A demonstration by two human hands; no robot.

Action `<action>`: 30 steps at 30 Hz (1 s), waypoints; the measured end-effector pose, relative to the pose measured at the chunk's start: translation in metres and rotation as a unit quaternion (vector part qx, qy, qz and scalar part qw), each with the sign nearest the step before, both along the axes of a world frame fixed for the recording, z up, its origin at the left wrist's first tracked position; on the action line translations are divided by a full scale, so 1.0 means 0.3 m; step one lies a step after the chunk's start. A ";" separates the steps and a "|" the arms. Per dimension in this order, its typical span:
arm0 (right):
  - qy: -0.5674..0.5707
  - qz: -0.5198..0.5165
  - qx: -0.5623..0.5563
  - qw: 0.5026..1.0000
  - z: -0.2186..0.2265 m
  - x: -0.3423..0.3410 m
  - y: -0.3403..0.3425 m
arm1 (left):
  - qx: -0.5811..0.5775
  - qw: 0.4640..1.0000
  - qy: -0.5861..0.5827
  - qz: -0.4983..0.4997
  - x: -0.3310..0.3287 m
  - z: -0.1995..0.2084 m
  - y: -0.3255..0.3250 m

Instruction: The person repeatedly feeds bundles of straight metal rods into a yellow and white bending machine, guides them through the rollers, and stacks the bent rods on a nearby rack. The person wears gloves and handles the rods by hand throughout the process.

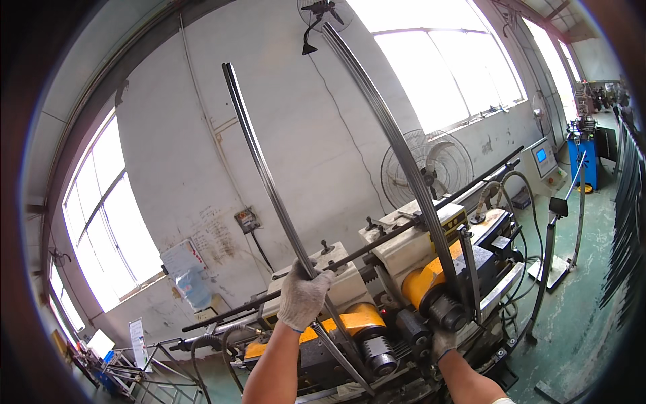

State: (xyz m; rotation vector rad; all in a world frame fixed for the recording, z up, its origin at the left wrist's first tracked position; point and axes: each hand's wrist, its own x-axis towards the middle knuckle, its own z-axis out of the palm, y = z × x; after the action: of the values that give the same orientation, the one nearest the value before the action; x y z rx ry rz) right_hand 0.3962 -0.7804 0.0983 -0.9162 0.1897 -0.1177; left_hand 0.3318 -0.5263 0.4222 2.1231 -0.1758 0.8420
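My left hand [303,295], in a pale knit work glove, is closed around a tall bundle of thin metal strips [262,176] that leans up to the left. Below it the bundle runs down beside a steel roller [379,355] under a yellow guard [362,319]. My right hand [443,341], gloved too, reaches low beneath a second ridged roller [447,312]; its fingers are mostly hidden by the machine. A second tall bundle of metal strips [397,138] stands at the right roller, next to another yellow guard [424,279]. Between the rollers sits a dark cylindrical part [412,328].
A long black bar [393,233] crosses the machine behind the strips. Beyond are a large wall fan [441,158] and a control box [542,160] with a blue screen. Hoses and a foot-stand post [548,242] occupy the right. Dark hanging strips [626,215] line the far right.
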 end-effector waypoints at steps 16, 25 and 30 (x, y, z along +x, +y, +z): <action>-0.113 -0.060 -0.692 0.710 -0.375 0.164 -0.082 | -0.062 0.993 0.075 -0.065 -0.103 0.100 -0.026; -0.105 -0.073 -0.374 0.919 -0.333 0.159 -0.061 | 0.001 0.997 0.076 0.001 -0.088 0.075 -0.013; -0.085 -0.058 -0.213 0.972 -0.389 0.183 -0.028 | -0.004 0.997 0.078 0.012 -0.079 0.077 -0.013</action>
State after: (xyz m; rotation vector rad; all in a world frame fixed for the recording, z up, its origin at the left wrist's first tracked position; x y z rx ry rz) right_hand 0.4512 -0.7889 -0.0183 -1.3167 0.0582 -0.3533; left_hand 0.3081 -0.5302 0.4453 2.1763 -0.0654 0.6864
